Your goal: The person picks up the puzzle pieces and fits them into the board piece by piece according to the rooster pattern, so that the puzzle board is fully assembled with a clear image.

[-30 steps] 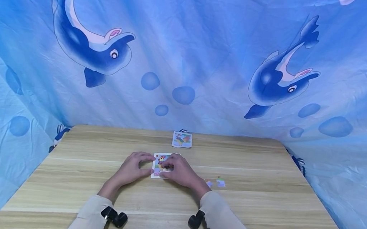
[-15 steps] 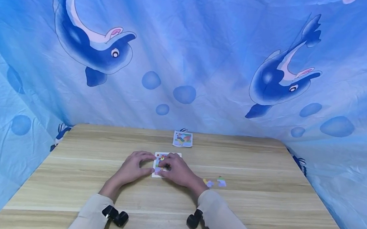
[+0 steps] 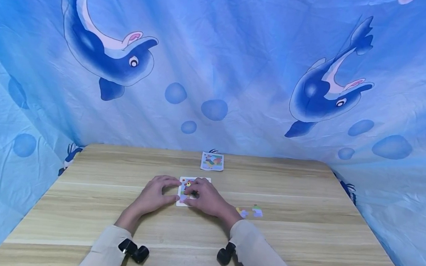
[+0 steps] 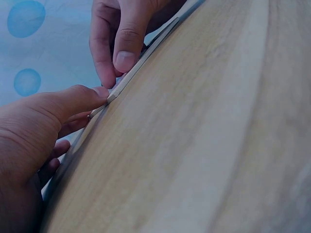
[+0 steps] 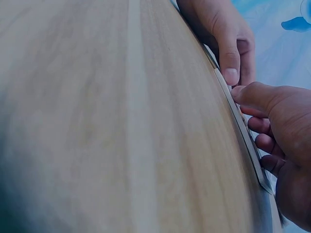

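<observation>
A small white-rimmed jigsaw puzzle board (image 3: 182, 204) with a colourful rooster picture lies on the table between both hands. My left hand (image 3: 155, 193) holds its left edge, thumb and forefinger set apart at the near and far ends. The thumb of this left hand (image 4: 34, 121) touches the board's corner in the left wrist view. Over the board's right part, my right hand (image 3: 209, 197) bends its fingers down onto the picture, thumb towards the near edge. From the right wrist, the right hand (image 5: 286, 126) shows curled fingers above the thin board; whether they pinch a piece I cannot tell.
Loose puzzle pieces lie right of the right wrist, one lilac and green (image 3: 257, 212), another lilac and yellow (image 3: 243, 213). A printed rooster card (image 3: 212, 161) rests at the table's back edge, before a blue dolphin-print curtain (image 3: 246, 89).
Early on, the right hand's fingertips shifted slightly left over the board, and its forearm moved a little left too. The left hand keeps its hold. The last half second shows hardly any motion.
</observation>
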The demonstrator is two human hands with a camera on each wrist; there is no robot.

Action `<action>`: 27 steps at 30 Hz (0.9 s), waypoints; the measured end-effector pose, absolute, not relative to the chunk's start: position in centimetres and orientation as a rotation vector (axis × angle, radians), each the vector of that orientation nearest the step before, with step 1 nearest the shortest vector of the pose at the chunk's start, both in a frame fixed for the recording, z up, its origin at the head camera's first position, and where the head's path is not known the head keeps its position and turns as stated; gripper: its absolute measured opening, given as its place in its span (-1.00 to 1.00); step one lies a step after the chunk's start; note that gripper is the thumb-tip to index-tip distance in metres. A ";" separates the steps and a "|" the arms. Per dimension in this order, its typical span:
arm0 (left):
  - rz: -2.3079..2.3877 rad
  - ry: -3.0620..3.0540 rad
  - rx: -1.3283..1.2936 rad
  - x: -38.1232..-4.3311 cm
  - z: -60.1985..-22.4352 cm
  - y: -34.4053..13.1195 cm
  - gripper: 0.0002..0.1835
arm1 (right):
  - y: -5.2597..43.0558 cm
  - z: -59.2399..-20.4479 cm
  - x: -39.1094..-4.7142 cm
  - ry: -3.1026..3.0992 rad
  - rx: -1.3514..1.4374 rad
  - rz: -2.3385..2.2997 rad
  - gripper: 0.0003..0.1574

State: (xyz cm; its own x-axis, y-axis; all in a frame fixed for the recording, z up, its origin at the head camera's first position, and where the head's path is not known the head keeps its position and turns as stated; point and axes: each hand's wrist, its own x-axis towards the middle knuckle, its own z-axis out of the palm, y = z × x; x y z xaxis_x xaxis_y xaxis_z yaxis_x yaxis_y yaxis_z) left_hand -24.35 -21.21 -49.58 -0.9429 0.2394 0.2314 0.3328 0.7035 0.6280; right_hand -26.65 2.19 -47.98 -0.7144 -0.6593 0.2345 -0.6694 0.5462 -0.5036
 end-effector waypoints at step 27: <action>-1.091 -2.790 -0.452 -23.9 -49.1 -21.0 -0.48 | 13.7 -46.2 -23.7 -2.712 0.977 1.113 -0.69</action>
State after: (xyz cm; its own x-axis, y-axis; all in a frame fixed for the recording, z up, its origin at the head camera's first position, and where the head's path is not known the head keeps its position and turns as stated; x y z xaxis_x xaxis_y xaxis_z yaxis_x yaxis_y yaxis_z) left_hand -23.90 -21.02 -49.05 -0.9493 0.2340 0.2100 0.3143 0.6969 0.6446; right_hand -23.70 13.74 -46.18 -0.7988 -0.5360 0.2731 -0.5733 0.5407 -0.6156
